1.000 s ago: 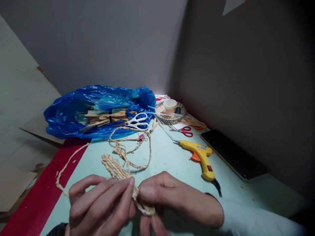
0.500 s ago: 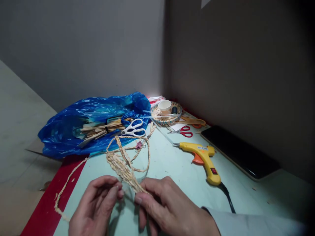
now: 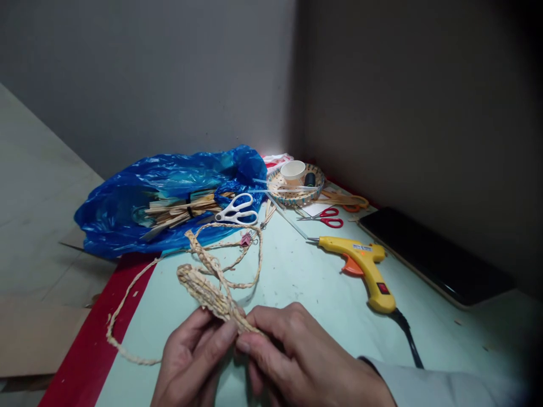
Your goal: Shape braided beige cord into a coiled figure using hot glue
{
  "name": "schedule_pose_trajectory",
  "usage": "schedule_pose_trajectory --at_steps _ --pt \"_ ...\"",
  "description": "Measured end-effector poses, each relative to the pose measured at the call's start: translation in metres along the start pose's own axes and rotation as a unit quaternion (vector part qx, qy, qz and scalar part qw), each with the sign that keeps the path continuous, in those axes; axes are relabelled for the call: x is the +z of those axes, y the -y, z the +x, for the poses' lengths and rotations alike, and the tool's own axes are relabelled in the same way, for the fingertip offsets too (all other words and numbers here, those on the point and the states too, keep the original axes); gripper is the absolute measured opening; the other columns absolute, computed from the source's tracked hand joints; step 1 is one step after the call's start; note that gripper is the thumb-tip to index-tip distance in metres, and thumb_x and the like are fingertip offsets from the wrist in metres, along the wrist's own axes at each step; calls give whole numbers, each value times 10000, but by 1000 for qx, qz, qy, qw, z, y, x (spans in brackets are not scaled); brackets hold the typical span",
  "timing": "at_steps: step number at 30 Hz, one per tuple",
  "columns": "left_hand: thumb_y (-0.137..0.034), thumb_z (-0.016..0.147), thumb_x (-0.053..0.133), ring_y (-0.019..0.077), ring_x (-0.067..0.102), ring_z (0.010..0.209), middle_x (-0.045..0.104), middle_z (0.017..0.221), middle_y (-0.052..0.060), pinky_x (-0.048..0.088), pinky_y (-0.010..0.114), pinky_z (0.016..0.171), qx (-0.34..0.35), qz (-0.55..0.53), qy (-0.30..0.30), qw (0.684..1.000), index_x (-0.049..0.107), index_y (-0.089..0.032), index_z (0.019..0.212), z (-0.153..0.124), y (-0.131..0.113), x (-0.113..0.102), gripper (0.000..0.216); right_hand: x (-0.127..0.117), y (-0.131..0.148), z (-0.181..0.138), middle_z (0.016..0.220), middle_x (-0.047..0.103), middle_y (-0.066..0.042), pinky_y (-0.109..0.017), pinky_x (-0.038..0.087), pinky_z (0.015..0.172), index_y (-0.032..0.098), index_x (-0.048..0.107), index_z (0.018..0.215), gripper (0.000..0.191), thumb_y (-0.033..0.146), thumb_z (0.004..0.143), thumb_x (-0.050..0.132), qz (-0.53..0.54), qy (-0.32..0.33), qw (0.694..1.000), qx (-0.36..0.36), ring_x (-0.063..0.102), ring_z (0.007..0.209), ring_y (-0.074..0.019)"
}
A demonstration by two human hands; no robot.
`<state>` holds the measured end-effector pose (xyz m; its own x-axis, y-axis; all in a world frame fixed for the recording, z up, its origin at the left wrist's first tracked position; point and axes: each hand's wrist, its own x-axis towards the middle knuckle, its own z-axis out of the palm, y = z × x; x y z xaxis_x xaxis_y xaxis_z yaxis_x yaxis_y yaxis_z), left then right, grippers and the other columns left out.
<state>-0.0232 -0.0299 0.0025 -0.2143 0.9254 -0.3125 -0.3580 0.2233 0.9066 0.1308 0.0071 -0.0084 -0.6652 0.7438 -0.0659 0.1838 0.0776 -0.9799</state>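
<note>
A bundle of braided straw cord slants up and away from my hands, its looped end over the pale green table top. My right hand pinches its near end between thumb and fingers. Closed on the bundle's underside and edge, with the thumb on top, is my left hand. The two hands almost touch. Loose cord of the same braid loops on the table beyond the bundle and trails round to the left, passing behind my left hand. A small pink clip sits by the loop.
A yellow glue gun lies on the right, beside a black phone. Farther back are white-handled scissors, red-handled scissors, and a woven basket with a white cup. A blue plastic bag holds straw strips.
My left hand has moved right and closed on the braided bundle. The right hand keeps its pinch. The whole view has shifted slightly, with the table things now a little higher and farther right.
</note>
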Motion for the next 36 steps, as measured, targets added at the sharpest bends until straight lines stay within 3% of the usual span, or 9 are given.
schedule_pose_trajectory --at_steps 3,7,13,16,19,22,27,31,36 --pt "-353 608 927 208 690 763 747 779 18 578 271 727 -10 -21 -30 999 801 -223 844 3 -5 -2 298 1 -1 1 560 534 53 -154 424 492 200 500 717 360 355 1031 418 13 21 999 27 506 437 -65" --pt "-320 711 872 180 648 793 745 909 32 568 243 723 -29 3 -22 999 787 -226 898 10 -9 -14 225 0 -1 0 574 567 46 -177 435 637 192 513 687 354 303 1019 464 -57 4 998 -4 529 538 -76" --pt "-339 697 879 167 643 780 724 845 39 573 228 746 -47 -7 -43 998 782 -178 879 13 -13 -20 262 -4 4 -5 641 597 19 -221 443 729 191 499 680 374 307 1028 420 -72 21 997 9 557 646 -106" --pt "-297 652 909 174 660 754 724 804 43 589 234 719 -51 4 -41 998 782 -166 831 14 -17 -19 256 -8 7 -4 568 543 42 -187 443 639 184 512 684 344 270 1008 435 36 75 996 33 484 517 -71" --pt "-266 700 879 166 655 782 720 821 35 583 226 743 -50 -18 -9 999 769 -178 821 15 -18 -17 186 -10 7 -2 564 518 51 -143 368 470 170 563 781 280 307 1002 459 182 138 971 68 412 444 -54" --pt "-272 764 836 154 643 843 727 848 29 562 201 808 -53 -21 2 998 754 -194 814 15 -17 -17 124 -10 5 -1 616 541 31 -136 358 469 153 588 855 306 403 999 487 264 165 946 89 445 480 -55" --pt "-326 649 914 185 666 725 723 738 31 599 249 679 -36 21 -19 999 771 -193 785 13 -17 -19 238 -13 8 -3 744 627 -34 -208 430 577 139 588 890 455 572 980 480 241 145 957 67 546 580 -92" --pt "-336 682 892 193 683 639 760 804 37 611 326 686 -37 26 3 999 782 -222 850 10 -16 -18 231 -17 12 -1 897 668 -71 -242 458 640 136 603 931 411 526 997 492 192 113 974 54 576 643 -103" --pt "-329 665 895 209 717 695 784 817 29 595 257 596 -25 31 -44 998 790 -242 872 4 -10 -10 248 -14 11 -1 705 619 -5 -212 453 601 166 550 808 328 414 1013 489 191 87 976 56 526 574 -91"
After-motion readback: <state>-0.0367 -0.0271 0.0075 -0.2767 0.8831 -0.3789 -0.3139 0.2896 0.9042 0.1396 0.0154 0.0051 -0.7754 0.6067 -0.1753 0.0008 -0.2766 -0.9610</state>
